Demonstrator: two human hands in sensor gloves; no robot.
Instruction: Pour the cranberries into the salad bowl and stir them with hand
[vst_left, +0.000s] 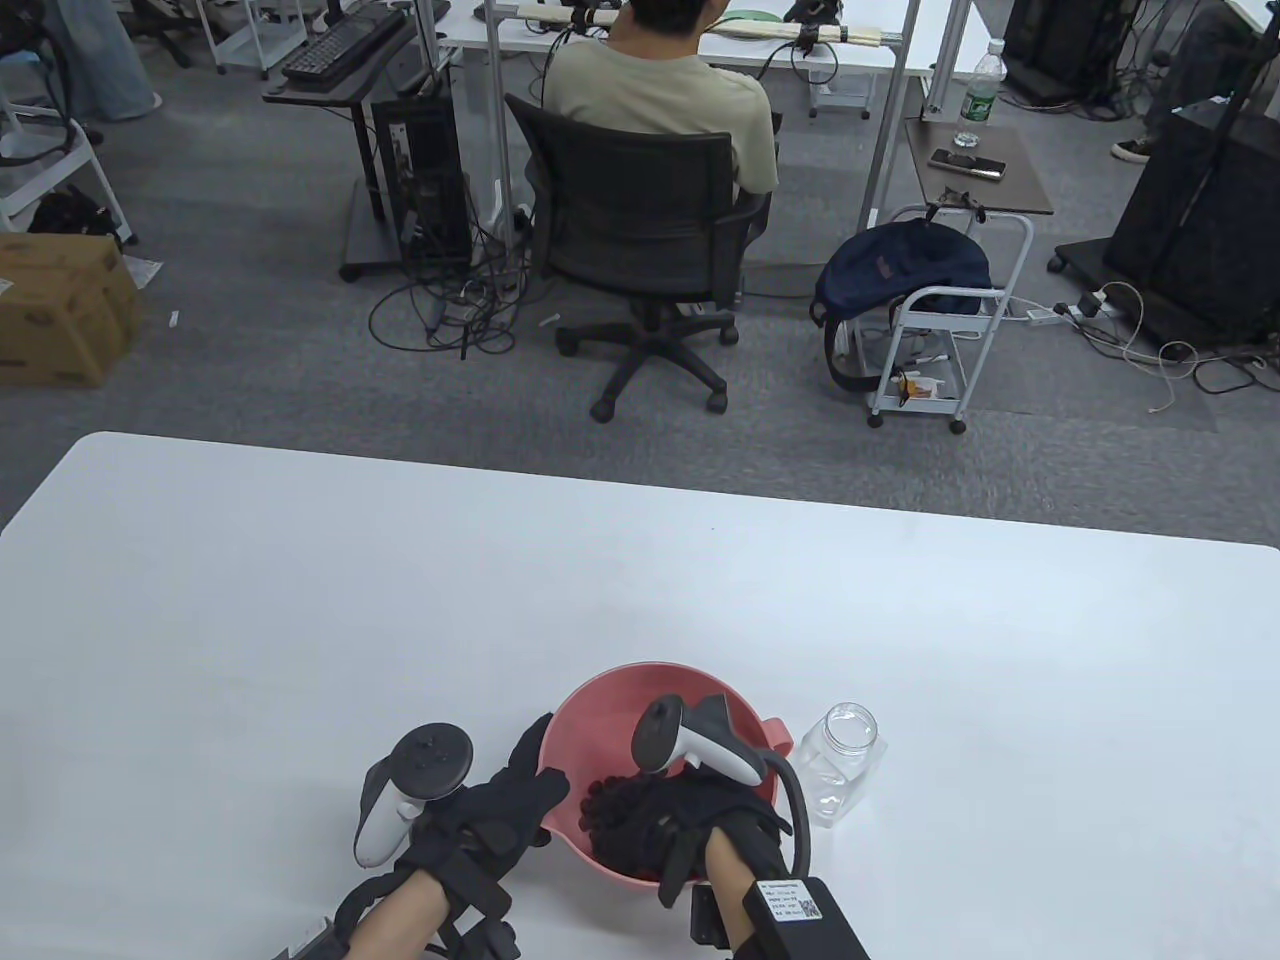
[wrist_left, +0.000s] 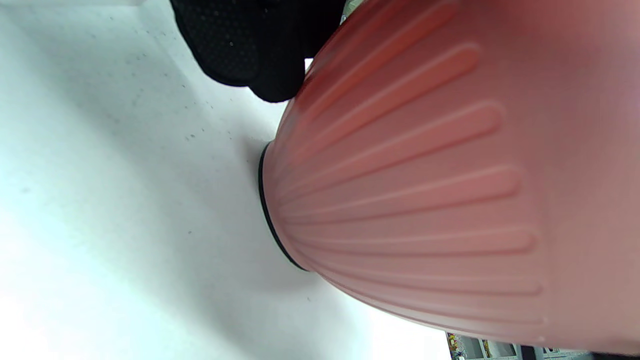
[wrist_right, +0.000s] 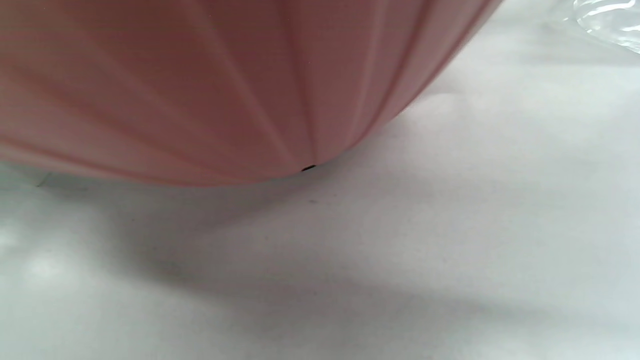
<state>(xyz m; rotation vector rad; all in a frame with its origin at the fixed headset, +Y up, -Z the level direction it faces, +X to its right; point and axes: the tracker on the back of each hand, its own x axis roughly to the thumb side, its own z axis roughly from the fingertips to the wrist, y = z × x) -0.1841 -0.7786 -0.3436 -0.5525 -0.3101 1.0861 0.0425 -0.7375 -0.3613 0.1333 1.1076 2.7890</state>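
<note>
The pink ribbed salad bowl (vst_left: 600, 695) stands near the table's front edge. Its outer wall fills the left wrist view (wrist_left: 425, 175) and the top of the right wrist view (wrist_right: 200, 90). My left hand (vst_left: 535, 770) holds the bowl's left rim, with its fingertips (wrist_left: 250, 55) on the outer wall. My right hand (vst_left: 625, 815) reaches down inside the bowl among dark cranberries (vst_left: 600, 795). Black glove and dark fruit blend together, so how those fingers lie is unclear. The clear jar (vst_left: 843, 760) stands upright, lidless and empty, just right of the bowl.
The white table (vst_left: 300, 620) stretches left, right and behind the bowl. Part of the jar (wrist_right: 610, 20) shows at the top right of the right wrist view. Beyond the table's far edge a person sits in an office chair (vst_left: 640, 230).
</note>
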